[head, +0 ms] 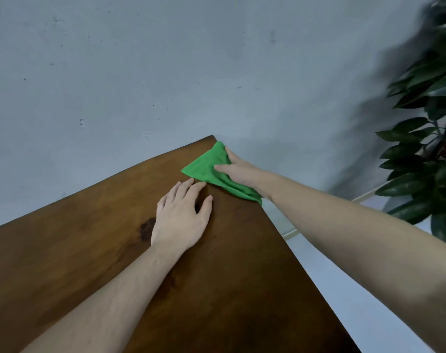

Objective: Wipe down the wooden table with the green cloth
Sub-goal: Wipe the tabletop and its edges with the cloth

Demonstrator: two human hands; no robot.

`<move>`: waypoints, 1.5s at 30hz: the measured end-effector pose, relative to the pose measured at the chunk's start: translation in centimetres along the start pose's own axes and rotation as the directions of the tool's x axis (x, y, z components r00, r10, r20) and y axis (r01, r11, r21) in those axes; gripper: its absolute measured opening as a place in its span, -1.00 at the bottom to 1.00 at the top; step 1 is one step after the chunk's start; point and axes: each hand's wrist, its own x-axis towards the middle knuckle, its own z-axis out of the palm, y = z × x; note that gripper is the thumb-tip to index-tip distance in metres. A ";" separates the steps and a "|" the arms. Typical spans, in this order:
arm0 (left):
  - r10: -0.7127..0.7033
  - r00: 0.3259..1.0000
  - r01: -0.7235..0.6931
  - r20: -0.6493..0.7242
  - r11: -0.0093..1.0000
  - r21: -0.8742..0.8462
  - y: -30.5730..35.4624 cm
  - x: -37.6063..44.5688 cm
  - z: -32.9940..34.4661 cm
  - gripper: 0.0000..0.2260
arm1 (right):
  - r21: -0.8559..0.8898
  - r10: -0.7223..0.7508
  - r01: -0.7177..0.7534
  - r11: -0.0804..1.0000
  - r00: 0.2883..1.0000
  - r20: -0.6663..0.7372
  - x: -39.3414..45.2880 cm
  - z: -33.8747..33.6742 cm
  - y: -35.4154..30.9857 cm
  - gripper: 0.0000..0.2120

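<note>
The green cloth (211, 166) lies at the far right corner of the wooden counter (89, 250), its long axis running along the right edge, with one end hanging just over that edge. The right hand (238, 171) is the nearer one: it rests on top of the cloth, fingers spread and fairly straight, pressing it flat to the wood rather than gripping it. That arm reaches in from the right, stretched well forward. The left hand (182, 215) lies palm down on the bare wood just beside the cloth's near edge, fingers relaxed, fingertips almost touching the fabric, holding nothing. Most of the counter stretches back toward the person and to the left, so the wipe most likely has to pull that way. A leafy plant (430, 154) stands off to the right.
</note>
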 end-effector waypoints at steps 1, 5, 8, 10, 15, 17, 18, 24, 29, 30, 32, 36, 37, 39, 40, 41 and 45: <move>0.002 1.000 -0.002 -0.004 1.000 -0.004 0.0 0.0 0.0 -0.54 | 0.012 0.001 -0.001 1.000 1.000 0.002 -1.6 0.0 0.3 -0.36; 0.017 1.000 -0.018 -0.023 0.999 -0.051 0.0 -0.1 -0.1 -0.54 | 0.084 0.031 -0.033 0.996 0.999 0.025 -8.0 0.3 1.8 -0.39; 0.053 0.997 -0.062 -0.052 0.980 -0.189 0.3 -0.7 -0.8 -0.63 | 0.084 0.060 -0.062 0.995 0.998 0.029 -12.5 0.4 3.4 -0.40; 0.075 0.995 -0.091 -0.068 0.959 -0.269 0.7 -1.6 -1.3 -0.68 | 0.061 0.082 -0.084 0.995 0.996 0.028 -15.7 0.5 4.3 -0.39; 0.332 0.943 -0.328 -0.014 0.925 -0.189 1.6 -5.1 -1.0 -0.66 | 0.025 0.112 -0.114 0.993 0.992 0.064 -23.6 0.2 6.9 -0.32; 0.398 0.917 -0.389 0.022 0.907 -0.161 2.4 -6.5 -0.7 -0.65 | -0.004 0.119 -0.119 0.993 0.990 0.073 -25.6 0.3 7.6 -0.25; 0.406 0.913 -0.394 0.047 0.905 -0.162 2.8 -7.2 -0.7 -0.63 | -0.018 0.122 -0.121 0.992 0.990 0.072 -26.2 0.4 7.8 -0.21; 0.492 0.854 -0.470 0.170 0.869 -0.155 4.2 -10.8 -0.8 -0.57 | -0.167 0.087 -0.077 0.983 0.995 0.058 -25.9 0.6 5.8 -0.21; 0.480 0.867 -0.464 0.132 0.875 -0.139 3.5 -13.5 -0.4 -0.54 | -0.213 0.054 -0.042 0.976 0.997 0.052 -24.2 0.9 4.3 -0.16; 0.476 0.871 -0.460 0.124 0.877 -0.142 3.3 -13.8 -0.5 -0.54 | -0.208 0.054 -0.043 0.977 0.997 0.050 -24.2 0.9 4.2 -0.17; 0.470 0.876 -0.454 0.107 0.879 -0.146 3.0 -14.4 -0.5 -0.53 | -0.181 0.057 -0.050 0.982 0.998 0.034 -24.8 0.9 4.5 -0.22; 0.488 0.866 -0.470 0.105 0.868 -0.160 2.1 -16.0 -0.8 -0.54 | -0.105 0.124 -0.123 0.987 0.992 0.008 -28.4 1.0 5.2 -0.37; 0.496 0.862 -0.477 0.107 0.864 -0.162 1.9 -16.4 -1.0 -0.55 | -0.093 0.144 -0.145 0.985 0.989 -0.014 -29.7 1.0 5.5 -0.39; 0.510 0.852 -0.488 0.119 0.856 -0.172 1.6 -17.4 -1.4 -0.56 | -0.064 0.184 -0.187 0.980 0.982 -0.053 -32.5 1.1 5.8 -0.42; 0.516 0.847 -0.492 0.127 0.852 -0.177 1.4 -17.9 -1.6 -0.56 | -0.034 0.203 -0.206 0.978 0.977 -0.069 -33.8 1.2 5.9 -0.43; 0.524 0.841 -0.499 0.137 0.848 -0.178 1.1 -18.6 -1.7 -0.56 | 0.019 0.228 -0.227 0.974 0.970 -0.088 -35.1 1.5 6.0 -0.44; 0.575 0.803 -0.549 0.160 0.816 -0.180 -0.5 -21.4 -2.2 -0.56 | 0.163 0.252 -0.213 0.963 0.926 -0.279 -39.8 3.9 6.4 -0.52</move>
